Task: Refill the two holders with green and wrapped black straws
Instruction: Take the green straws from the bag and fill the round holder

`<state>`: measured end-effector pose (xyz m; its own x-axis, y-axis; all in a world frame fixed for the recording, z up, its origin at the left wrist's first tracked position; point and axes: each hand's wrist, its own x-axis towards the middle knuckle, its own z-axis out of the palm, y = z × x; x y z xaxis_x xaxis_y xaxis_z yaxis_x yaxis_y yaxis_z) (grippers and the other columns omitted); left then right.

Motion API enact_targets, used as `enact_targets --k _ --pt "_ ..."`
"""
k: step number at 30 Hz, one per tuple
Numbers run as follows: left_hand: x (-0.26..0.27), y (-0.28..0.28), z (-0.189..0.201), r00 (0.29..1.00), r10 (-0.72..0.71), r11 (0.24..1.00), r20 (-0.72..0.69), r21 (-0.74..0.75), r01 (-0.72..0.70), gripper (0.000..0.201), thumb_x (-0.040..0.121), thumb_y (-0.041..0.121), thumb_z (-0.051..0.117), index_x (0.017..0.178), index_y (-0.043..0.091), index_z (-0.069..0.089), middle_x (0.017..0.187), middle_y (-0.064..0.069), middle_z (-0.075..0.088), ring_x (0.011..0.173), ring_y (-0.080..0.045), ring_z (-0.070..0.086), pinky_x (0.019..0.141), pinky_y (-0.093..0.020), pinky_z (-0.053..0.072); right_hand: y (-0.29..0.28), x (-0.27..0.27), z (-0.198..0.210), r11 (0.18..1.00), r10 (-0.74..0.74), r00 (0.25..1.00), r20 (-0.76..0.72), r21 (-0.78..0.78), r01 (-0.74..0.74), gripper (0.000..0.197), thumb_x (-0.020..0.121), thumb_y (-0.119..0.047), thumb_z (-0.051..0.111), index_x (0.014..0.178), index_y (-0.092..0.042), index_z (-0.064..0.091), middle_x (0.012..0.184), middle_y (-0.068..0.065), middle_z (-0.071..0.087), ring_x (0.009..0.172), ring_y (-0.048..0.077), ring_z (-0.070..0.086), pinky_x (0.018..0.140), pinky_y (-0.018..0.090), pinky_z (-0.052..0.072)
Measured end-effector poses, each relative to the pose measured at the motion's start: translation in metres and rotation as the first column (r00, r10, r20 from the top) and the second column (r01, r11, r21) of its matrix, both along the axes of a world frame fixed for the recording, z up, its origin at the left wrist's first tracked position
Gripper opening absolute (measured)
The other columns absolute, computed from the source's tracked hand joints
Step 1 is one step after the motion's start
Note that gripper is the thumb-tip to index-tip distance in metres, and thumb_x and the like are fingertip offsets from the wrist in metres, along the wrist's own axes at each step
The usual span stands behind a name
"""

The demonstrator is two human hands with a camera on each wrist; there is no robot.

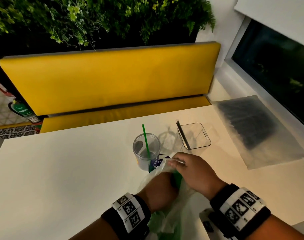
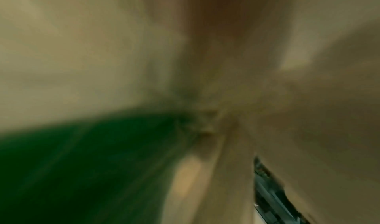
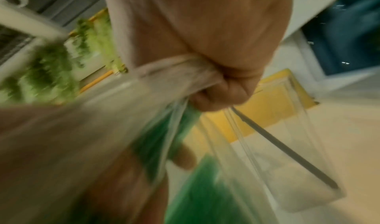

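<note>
A round clear holder (image 1: 146, 149) stands mid-table with one green straw (image 1: 145, 139) in it. To its right, a square clear holder (image 1: 194, 135) (image 3: 298, 146) contains one wrapped black straw (image 1: 183, 135) (image 3: 287, 148). A clear plastic bag (image 1: 165, 220) (image 3: 102, 130) of green straws (image 1: 178, 181) (image 3: 195, 187) lies near me. My right hand (image 1: 179, 161) (image 3: 216, 94) grips the bag's bunched mouth. My left hand (image 1: 158, 189) is inside the bag, thumb (image 3: 183, 157) against a bundle of green straws; its fingers are hidden. The left wrist view is a blur of green (image 2: 82, 170).
A frosted bag of wrapped black straws (image 1: 248, 125) lies flat at the table's right side. The white table (image 1: 61, 170) stretches to the left. A yellow bench (image 1: 109, 78) runs behind it, with plants above and a dark window on the right.
</note>
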<state>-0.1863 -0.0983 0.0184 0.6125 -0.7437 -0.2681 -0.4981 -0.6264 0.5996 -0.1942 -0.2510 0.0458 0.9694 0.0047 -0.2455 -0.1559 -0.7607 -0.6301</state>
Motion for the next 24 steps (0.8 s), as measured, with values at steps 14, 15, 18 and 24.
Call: enact_targets --k 14,15,18,24 --pt "-0.014 0.008 0.011 0.979 0.138 0.989 -0.147 -0.027 -0.144 0.022 0.092 0.017 0.053 0.113 0.018 0.061 0.104 -0.006 0.069 0.082 -0.017 0.060 0.061 -0.018 0.042 -0.013 -0.010 0.006 0.919 0.031 0.971 -0.237 0.388 0.066 0.012 0.092 -0.035 0.065 0.090 -0.024 0.069 0.070 -0.017 0.068 0.062 -0.001 0.059 0.061 0.020 0.045" --pt "-0.015 0.010 0.013 0.972 0.152 0.986 -0.179 -0.036 -0.160 0.022 0.090 0.018 0.055 0.111 0.019 0.061 0.104 -0.005 0.069 0.086 -0.019 0.062 0.066 -0.022 0.045 -0.016 -0.011 0.004 0.905 -0.001 0.955 -0.296 0.405 0.126 0.013 0.093 -0.033 0.065 0.092 -0.021 0.070 0.065 -0.014 0.065 0.053 0.003 0.052 0.051 0.021 0.042" --pt "-0.017 0.017 0.024 0.972 0.066 0.980 -0.227 -0.167 -0.106 0.019 0.086 0.020 0.062 0.104 0.025 0.059 0.097 0.005 0.067 0.090 -0.016 0.063 0.076 -0.026 0.049 -0.025 -0.012 -0.009 0.902 -0.106 0.928 -0.357 0.359 0.241 0.017 0.094 -0.032 0.064 0.090 -0.015 0.069 0.063 -0.001 0.057 0.048 0.006 0.044 0.044 0.022 0.036" --pt "-0.006 0.033 0.115 0.930 0.090 0.700 -0.356 -0.642 -0.313 0.017 0.089 0.011 0.069 0.088 0.028 0.067 0.084 0.003 0.070 0.081 -0.021 0.067 0.078 -0.042 0.057 -0.030 -0.016 -0.023 0.982 -0.069 0.971 -0.228 0.154 0.106 0.030 0.091 -0.038 0.059 0.070 -0.019 0.050 0.067 -0.001 0.055 0.063 0.007 0.047 0.063 0.028 0.039"
